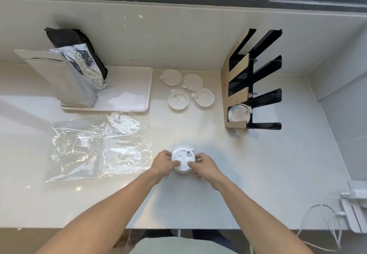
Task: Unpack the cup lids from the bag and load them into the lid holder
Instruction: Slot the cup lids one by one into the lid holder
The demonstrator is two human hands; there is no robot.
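- Head view is showing a short stack of white cup lids (pixel 183 160) sitting on the pale counter (pixel 258 174), close to the person's edge of it.
- Both hands are closing on that stack: the left hand (pixel 165 161) is pinching its left rim, the right hand (pixel 204 165) its right rim, thumbs lying over the top lid.
- To my eye they are squaring or separating the lids; pressing evenly on opposite rims and lifting straight should be keeping the thin plastic from buckling or fanning apart.
- Four loose lids (pixel 191 90) are lying flat farther back, clustered between the tray and the holder; they look thin, round and translucent, with small tabs.
- The lid holder (pixel 256 78) is standing to the right, black angled slots with a cardboard-coloured side, and one lid (pixel 239 113) is already sitting in its lowest slot.
- The clear bag (pixel 99 144) is lying crumpled and glossy to the left, apparently empty.
- Behind it, foil pouches (pixel 75 71) are leaning over a white tray (pixel 127 94).
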